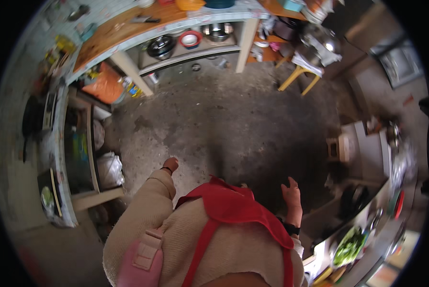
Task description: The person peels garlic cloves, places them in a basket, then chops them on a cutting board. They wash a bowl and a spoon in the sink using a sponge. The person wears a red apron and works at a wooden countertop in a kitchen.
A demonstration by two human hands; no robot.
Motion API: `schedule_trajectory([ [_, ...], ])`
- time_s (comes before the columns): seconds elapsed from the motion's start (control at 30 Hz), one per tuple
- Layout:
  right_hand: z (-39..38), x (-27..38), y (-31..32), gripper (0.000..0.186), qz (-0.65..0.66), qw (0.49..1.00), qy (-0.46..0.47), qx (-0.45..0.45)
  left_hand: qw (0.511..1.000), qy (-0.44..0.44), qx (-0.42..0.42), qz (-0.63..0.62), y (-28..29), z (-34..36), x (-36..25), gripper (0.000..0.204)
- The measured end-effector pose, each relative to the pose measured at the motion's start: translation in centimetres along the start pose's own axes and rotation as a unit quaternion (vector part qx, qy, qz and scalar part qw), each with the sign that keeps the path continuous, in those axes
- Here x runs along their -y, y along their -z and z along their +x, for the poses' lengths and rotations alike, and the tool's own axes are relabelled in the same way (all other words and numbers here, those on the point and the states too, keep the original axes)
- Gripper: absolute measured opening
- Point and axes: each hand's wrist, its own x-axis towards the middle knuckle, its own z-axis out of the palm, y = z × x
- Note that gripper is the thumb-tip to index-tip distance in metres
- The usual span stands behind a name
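My left hand point(171, 164), with a dark band at the wrist, hangs over the concrete floor point(217, 105), its fingers loosely curled and nothing visible in them. My right hand point(291, 191), wearing a black wristband point(291, 228), is held out with fingers apart, nearest the low counter at the right. Between my arms I see my red apron point(229, 201) over a beige top, with a pink strap point(142, 263) at lower left.
Ahead, a wooden-topped counter point(99, 38) holds a knife point(145, 19), with bowls point(190, 39) underneath. A yellow stool point(286, 82) bears steel pots at back right. A tiled counter point(61, 148) and white bag point(110, 170) flank my left. Leafy greens point(349, 246) lie at lower right.
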Motion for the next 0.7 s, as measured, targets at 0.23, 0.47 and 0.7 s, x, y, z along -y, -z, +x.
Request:
schedule_trajectory([
  [0.23,14.5,4.7,-2.4,0.046,-0.032,0.988,0.084,0.128,0.984,0.034,0.175,-0.003,-0.9,0.2,3.5,0.012],
  [0.47,31.1,13.2,-7.1,0.048,-0.109,0.951,0.162,0.242,0.872,0.286,-0.033,-0.396,7.7,1.8,3.3,0.016],
  [0.7,43.9,30.1,-9.3,0.04,-0.107,0.904,0.329,0.252,0.898,0.334,0.042,-0.283,7.8,-0.5,6.9,0.033],
])
